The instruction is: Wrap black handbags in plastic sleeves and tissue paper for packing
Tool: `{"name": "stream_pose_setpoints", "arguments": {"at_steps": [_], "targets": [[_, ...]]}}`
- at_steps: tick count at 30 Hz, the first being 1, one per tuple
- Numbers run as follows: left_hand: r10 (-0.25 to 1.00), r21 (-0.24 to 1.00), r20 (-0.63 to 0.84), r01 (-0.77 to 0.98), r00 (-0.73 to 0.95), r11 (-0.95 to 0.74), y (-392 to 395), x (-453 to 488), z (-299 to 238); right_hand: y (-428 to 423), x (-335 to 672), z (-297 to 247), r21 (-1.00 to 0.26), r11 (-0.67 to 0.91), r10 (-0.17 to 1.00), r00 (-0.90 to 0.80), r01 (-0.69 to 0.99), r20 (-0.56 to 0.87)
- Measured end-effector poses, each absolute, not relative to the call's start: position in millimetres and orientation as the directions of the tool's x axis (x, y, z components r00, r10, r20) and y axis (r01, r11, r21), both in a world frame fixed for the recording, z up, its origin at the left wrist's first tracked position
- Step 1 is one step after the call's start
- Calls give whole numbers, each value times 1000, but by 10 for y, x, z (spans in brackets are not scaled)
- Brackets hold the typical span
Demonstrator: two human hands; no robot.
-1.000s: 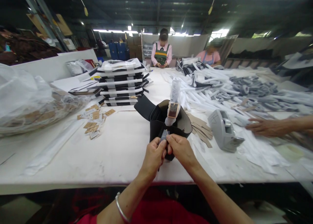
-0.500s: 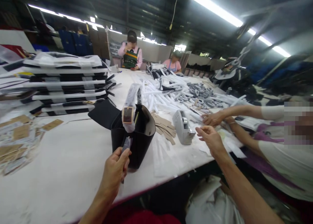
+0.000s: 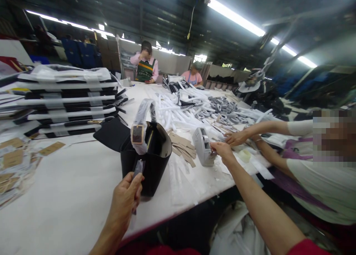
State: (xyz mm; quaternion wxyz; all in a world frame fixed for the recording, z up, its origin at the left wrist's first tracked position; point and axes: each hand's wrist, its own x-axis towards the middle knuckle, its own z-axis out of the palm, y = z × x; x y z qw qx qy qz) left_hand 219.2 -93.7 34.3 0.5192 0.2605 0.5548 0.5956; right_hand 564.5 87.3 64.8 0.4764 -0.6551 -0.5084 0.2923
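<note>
Bag (image 3: 151,173) standing open on the desk (image 3: 69,188), left hand (image 3: 125,195) clamped on its strap (image 3: 139,166)!
Right hand (image 3: 223,151) is over at the dispenser (image 3: 201,147); can't tell whether it's closed on anything. Brown cards (image 3: 182,147) lie between dispenser and bag.

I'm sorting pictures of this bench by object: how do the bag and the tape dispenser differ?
The bag is black; the tape dispenser is light grey.
The bag looks larger than the tape dispenser.
The left hand grips a dark strip at the bag's front, while the right hand is at the tape dispenser's end.
Both are on the white table.
</note>
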Motion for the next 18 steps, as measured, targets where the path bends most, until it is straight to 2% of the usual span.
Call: {"name": "stream_pose_setpoints", "arguments": {"at_steps": [7,11,18], "targets": [[912,929,-257,-340,-319,143,-911,2189,287,476,5673,719,-982,-84,945,325,171,-24],[913,925,-263,-349,-310,148,-916,2187,293,340,5700,604,-982,-184,938,305,45,-162],[909,925,-265,-351,-322,145,-907,2199,301,295,5706,588,-961,-257,929,248,-99,-274]]}}
